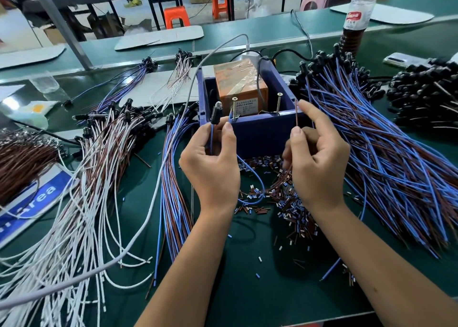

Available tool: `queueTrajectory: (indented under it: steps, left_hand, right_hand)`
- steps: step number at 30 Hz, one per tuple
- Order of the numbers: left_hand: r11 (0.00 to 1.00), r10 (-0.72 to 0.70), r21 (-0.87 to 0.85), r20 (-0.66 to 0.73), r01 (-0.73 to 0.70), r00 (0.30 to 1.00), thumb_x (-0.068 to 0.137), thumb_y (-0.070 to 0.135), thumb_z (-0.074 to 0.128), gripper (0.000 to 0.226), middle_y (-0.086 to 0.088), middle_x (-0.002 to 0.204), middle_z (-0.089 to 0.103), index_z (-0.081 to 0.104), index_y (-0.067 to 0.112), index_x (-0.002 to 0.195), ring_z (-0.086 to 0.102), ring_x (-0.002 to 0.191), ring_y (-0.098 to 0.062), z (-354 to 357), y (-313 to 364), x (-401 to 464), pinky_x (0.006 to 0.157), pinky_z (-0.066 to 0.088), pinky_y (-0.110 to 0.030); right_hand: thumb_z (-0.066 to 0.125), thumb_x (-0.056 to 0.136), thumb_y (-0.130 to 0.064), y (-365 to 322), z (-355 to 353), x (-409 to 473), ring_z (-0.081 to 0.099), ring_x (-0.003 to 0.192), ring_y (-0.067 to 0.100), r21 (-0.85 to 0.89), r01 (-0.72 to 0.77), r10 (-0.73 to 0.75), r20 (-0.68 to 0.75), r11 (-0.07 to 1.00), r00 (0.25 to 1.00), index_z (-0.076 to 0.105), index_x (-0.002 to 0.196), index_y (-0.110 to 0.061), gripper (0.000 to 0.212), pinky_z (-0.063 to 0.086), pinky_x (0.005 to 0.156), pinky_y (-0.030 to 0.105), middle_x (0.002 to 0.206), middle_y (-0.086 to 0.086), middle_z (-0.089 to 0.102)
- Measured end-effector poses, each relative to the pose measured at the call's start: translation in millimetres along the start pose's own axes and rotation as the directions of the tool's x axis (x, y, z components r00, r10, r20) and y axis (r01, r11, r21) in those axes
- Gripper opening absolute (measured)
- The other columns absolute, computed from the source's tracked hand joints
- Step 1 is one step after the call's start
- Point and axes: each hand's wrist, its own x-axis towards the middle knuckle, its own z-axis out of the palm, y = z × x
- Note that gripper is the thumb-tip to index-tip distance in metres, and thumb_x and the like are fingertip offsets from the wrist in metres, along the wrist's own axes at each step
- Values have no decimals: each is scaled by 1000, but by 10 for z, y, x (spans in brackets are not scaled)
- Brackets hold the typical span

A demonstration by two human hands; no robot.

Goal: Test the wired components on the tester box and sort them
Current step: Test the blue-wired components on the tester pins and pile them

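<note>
Now both hands, left hand (pixel 210 163) and right hand (pixel 317 160), on wires at tester box (pixel 260 136)

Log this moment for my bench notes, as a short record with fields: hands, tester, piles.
left hand: pinches the blue lead at the left screw, component upright
right hand: pinches the brown lead, tip up near the right screw
tester box: blue, open-topped, orange block inside
piles: blue-brown bundle right; white-brown bundle left
table: insulation offcuts under the hands
</note>
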Motion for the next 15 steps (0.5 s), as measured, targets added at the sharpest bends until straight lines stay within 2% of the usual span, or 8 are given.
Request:
queueTrajectory:
  steps: [4,6,8,11,15]
  left_hand:
    - [1000,8,9,10,-8,1000,97,11,71,8,5,74,69,78,12,93,60,68,1,-5,2,0,69,47,-13]
    - [1000,13,5,21,-13,1000,97,12,71,10,0,70,67,77,13,89,56,66,-1,-10,-2,0,64,44,-16]
    - [999,25,19,28,-26,999,98,13,69,21,-8,64,59,71,11,77,47,62,-6,-15,-11,1,58,38,-19]
    - [999,34,26,50,-35,998,99,13,67,36,7,57,40,58,10,65,33,57,-5,-18,-14,8,56,28,-17]
    - [999,28,13,72,-29,997,100,14,67,40,12,58,37,54,17,62,31,56,-6,-16,-1,9,55,27,-17]
  right_hand:
    - [50,105,-12,-13,12,-17,66,53,22,49,-31,31,-2,998,1000,67,134,-13,34,54,53,34,65,-1,67]
    - [51,103,-10,-19,11,-25,66,52,22,37,-30,30,-3,999,1000,72,127,-12,32,56,52,38,63,-2,67]
    - [51,102,-10,-27,19,-30,64,49,21,13,-30,30,-1,999,1000,74,124,-11,32,55,50,41,60,-2,66]
    - [50,100,-13,-32,22,-34,60,45,20,20,-37,37,-13,999,999,74,125,-8,34,52,46,42,58,-1,64]
    - [52,100,-12,-23,11,-34,57,44,23,-5,-27,27,-19,1000,999,74,125,-8,34,47,42,47,60,-9,64]
